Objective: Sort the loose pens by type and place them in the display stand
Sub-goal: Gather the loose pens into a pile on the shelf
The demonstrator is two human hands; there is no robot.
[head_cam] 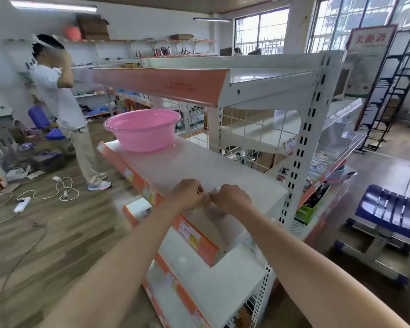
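The white shelf (199,166) has lots of bare room between the two hands and the pink bowl (142,129). The shelf above (175,84) hangs over it like a roof.

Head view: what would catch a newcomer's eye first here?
The pink basin sitting at the far end of the white middle shelf stands out most. Nearer, the left hand and right hand meet over that shelf, pinching something small and whitish, too blurred to identify. A person in white stands at left.
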